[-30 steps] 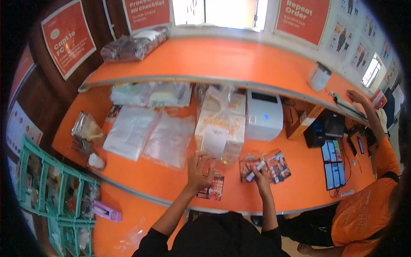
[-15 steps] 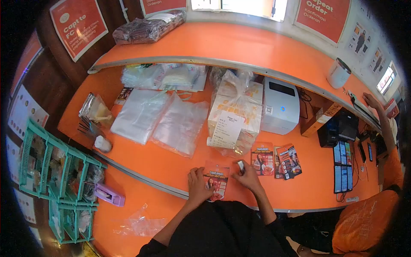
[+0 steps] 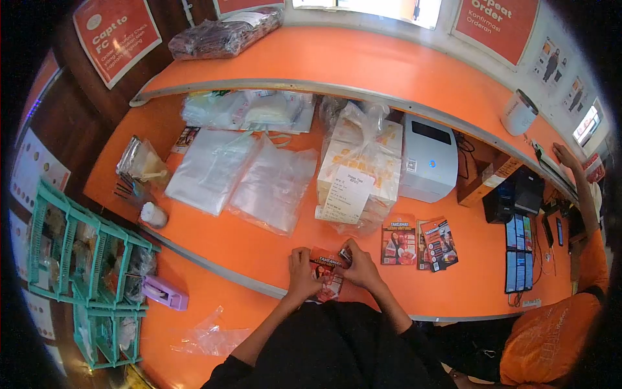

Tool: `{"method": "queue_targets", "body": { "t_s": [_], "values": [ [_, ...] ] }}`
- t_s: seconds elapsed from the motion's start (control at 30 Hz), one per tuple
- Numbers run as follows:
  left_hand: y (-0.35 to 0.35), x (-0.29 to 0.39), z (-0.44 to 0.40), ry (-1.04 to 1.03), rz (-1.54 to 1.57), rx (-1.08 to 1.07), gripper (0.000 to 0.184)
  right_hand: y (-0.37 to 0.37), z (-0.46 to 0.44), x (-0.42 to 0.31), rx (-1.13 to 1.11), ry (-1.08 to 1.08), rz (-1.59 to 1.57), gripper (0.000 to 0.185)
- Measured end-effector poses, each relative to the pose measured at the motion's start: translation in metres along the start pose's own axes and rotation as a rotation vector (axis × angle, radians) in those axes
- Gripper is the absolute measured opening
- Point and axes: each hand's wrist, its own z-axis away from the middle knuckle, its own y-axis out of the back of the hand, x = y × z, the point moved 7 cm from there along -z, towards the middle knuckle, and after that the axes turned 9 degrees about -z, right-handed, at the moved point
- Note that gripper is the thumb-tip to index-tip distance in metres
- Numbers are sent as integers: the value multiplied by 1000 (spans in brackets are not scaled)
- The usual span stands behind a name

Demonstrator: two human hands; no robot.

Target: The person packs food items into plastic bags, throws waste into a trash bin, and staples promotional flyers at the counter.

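A red "Takeaway" flyer lies at the counter's front edge, between my two hands. My left hand grips its left side, fingers curled over the edge. At its upper right corner, my right hand is closed around a small dark and silver stapler, partly hidden by the fingers. Just beyond stands a tied clear plastic bag with yellow and white boxes inside and a receipt on its front. More flyers lie to the right of my right hand.
Clear plastic bags lie left of the tied bag; a white label printer stands right of it. At left are green baskets and a purple tape dispenser. A co-worker in orange is at right, near mounted phones.
My right hand has moved left with the stapler, onto the flyer's upper right corner. My left hand stays at the flyer's left side. The view has shifted slightly.
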Motion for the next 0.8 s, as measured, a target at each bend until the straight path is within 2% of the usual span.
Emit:
{"method": "queue_targets", "body": {
  "t_s": [0.07, 0.13, 0.17, 0.2, 0.23, 0.27, 0.33, 0.37, 0.43, 0.5, 0.57, 0.63, 0.67, 0.73, 0.77, 0.8],
  "values": [
    [8, 7, -3, -59, 59, 66, 70, 17, 6, -12, 146, 102, -329, 46],
    [2, 3, -1, 207, 662, -132, 54, 27, 11, -25, 154, 173, -347, 39],
    [10, 8, -3, 201, 664, -139, 54, 31, 15, -33, 151, 240, -368, 33],
    [34, 24, -10, -46, 409, 15, 49, 36, 18, -37, 160, 236, -367, 33],
    [55, 46, -11, -290, 151, 171, 44, 47, 22, -47, 229, 338, -326, 29],
    [71, 61, -17, -295, 155, 169, 44, 56, 27, -56, 295, 440, -282, 26],
    [90, 104, -18, -533, -368, 158, 43, 64, 28, -54, 327, 367, -280, 25],
    [77, 100, -19, -531, -367, 157, 43, 67, 30, -48, 353, 295, -280, 24],
    [33, 87, -24, -611, -561, 93, 46, 52, 19, -11, 346, 276, -243, 21],
    [38, 89, -26, -618, -559, 96, 47, 40, 13, 10, 349, 262, -208, 20],
    [51, 95, -26, -624, -551, 98, 49, 33, 13, 26, 344, 91, -146, 18],
    [89, 92, -26, -475, -356, 196, 52, 37, 14, 23, 367, 54, -120, 17],
    [87, 83, -25, -477, -356, 200, 52, 39, 15, 23, 388, 12, -96, 16],
    [83, 34, -19, -226, 51, 348, 62, 38, 17, 24, 404, 43, -108, 18],
    [66, 24, -17, -225, 49, 347, 62, 37, 17, 22, 418, 70, -120, 20],
    [45, 11, -16, -194, 393, 321, 67, 35, 18, 20, 414, 68, -122, 20]
  ]
}}
